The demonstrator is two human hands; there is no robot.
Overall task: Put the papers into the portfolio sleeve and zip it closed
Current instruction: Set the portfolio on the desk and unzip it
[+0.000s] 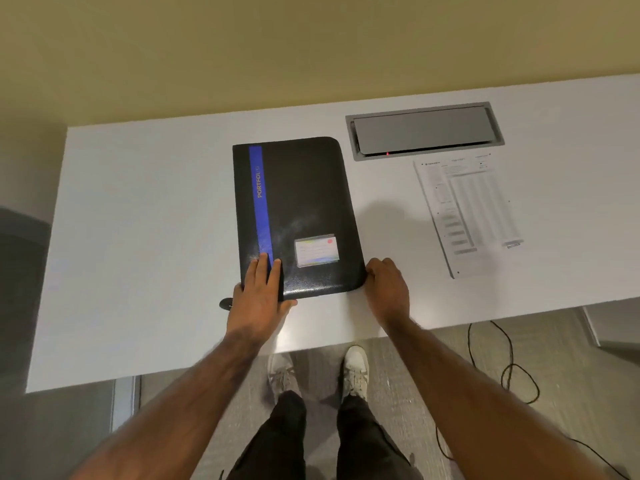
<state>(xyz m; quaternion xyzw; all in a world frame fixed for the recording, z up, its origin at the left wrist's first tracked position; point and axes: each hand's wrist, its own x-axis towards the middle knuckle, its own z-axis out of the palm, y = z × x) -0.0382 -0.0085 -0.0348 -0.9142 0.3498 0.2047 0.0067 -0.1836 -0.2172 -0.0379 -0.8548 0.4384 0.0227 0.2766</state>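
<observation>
I saw the portfolio (304, 195) lying shut and flat on the smooth white counter (138, 237), a black rectangle with a pebbled cover and rounded corners. A glossy blue stripe (259, 202) ran down its left side, and a clear card pocket (317, 251) sat near its lower right. My left hand (258, 292) pressed on the near-left corner, fingers (258, 271) straight, close together and flat on the cover. My right hand (388, 289) was at the near-right corner with its fingers curled against the edge; I could not tell whether they pinched it. The papers (467, 216), thin printed sheets, lay flat to the right, well apart from the portfolio, just in front of a grey metal hatch (424, 129) set into the counter.
</observation>
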